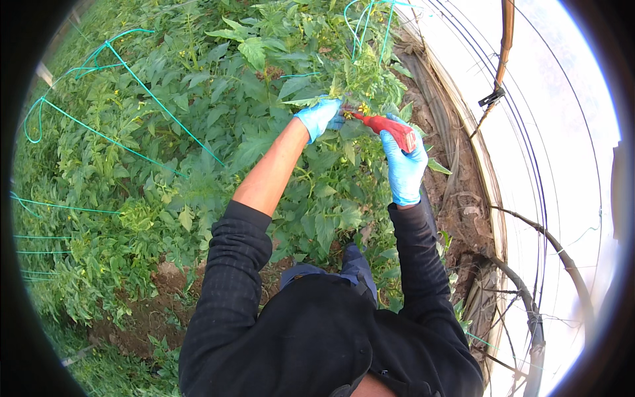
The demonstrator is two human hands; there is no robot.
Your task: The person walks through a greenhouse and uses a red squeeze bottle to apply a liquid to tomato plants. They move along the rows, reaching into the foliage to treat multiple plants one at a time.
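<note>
My right hand [408, 164], in a light blue glove, is closed around a red squeeze bottle [392, 130] with a narrow red nozzle. The nozzle points left, its tip at small yellow flowers [363, 107] of a tomato plant [347, 82]. My left hand [320, 116], gloved in the same blue, is among the leaves just left of the nozzle tip. Its fingers are partly hidden by foliage, so whether they grip a stem cannot be told. Small green fruit shows among the leaves below the hands.
Dense tomato plants [163, 164] spread to the left, with green twine [158, 101] strung across them. On the right run bare soil [459, 213], a translucent plastic sheet wall [540, 149], bent wooden poles [560, 248] and dark wires. A black clip [491, 98] sits on one pole.
</note>
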